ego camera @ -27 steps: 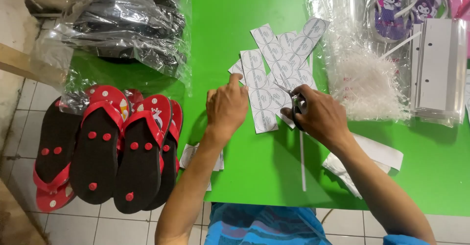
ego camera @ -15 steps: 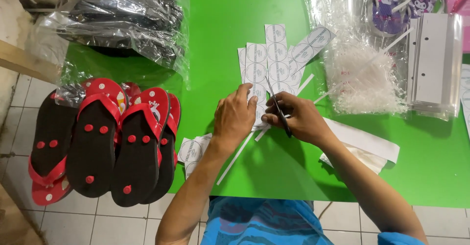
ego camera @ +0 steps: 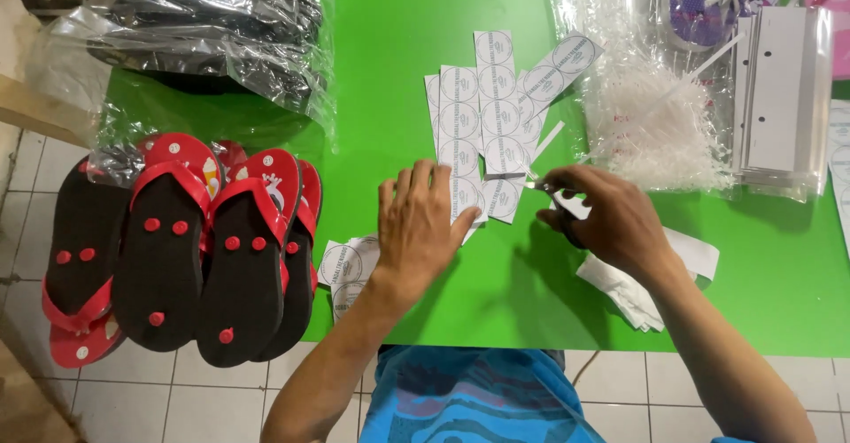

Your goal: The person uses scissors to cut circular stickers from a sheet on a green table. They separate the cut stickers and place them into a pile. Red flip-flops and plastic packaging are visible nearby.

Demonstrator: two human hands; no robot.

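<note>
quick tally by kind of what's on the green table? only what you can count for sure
Hands: 2, left hand flat on the sticker strips, right hand pinching a thin tool.
Red-and-black sandals stack: 1
Clear bags of dark sandals: 1
White plastic fastener heaps: 1
Grey card stacks: 1
Total: 6

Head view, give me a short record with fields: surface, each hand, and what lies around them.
surface: green table
left hand: flat, palm down on the sticker strips
right hand: pinching a thin strip at the stickers' edge; whether the grip is closed on it is unclear
left of hands: red and black sandals at the table edge
far left: bagged dark sandals
right: clear plastic bags, grey card stack
near edge: loose stickers
</note>
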